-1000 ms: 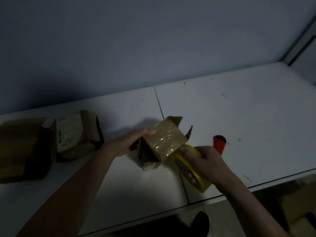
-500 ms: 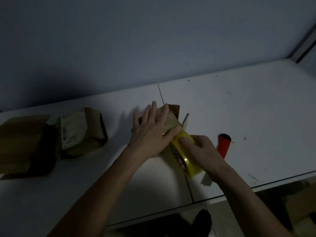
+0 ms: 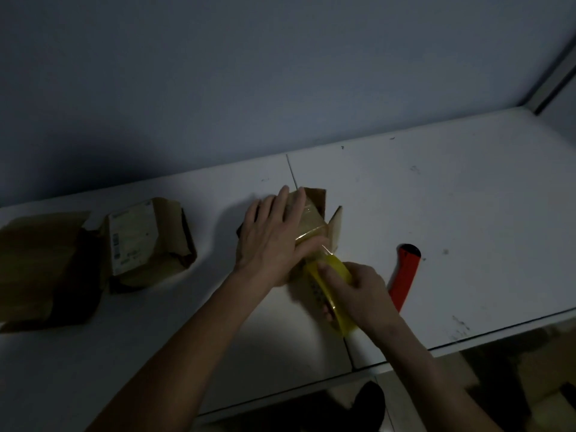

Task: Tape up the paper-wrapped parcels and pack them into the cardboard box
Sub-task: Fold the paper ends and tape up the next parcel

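Two bare hands work on one brown paper parcel (image 3: pixel 311 219) in dim light, at the middle of a white tabletop (image 3: pixel 467 198), on the seam between its two panels. The left hand (image 3: pixel 271 241) lies flat on top of the parcel, fingers straight and spread, pressing it down. The right hand (image 3: pixel 358 294) sits just nearer the front edge, its fingers curled round a yellow roll of tape (image 3: pixel 330 288). A clear strip runs from the roll up onto the parcel's top, so roll and parcel are joined along a line slanting from the front edge toward the back wall. The parcel lies directly beyond the roll, and the right hand is the nearer one for pulling the strip on. A red knife (image 3: pixel 405 275) rests just right of that hand. Two more paper parcels, one labelled (image 3: pixel 146 241) and one plain (image 3: pixel 40 269), sit well apart toward the left edge. No cardboard box can be made out for certain.
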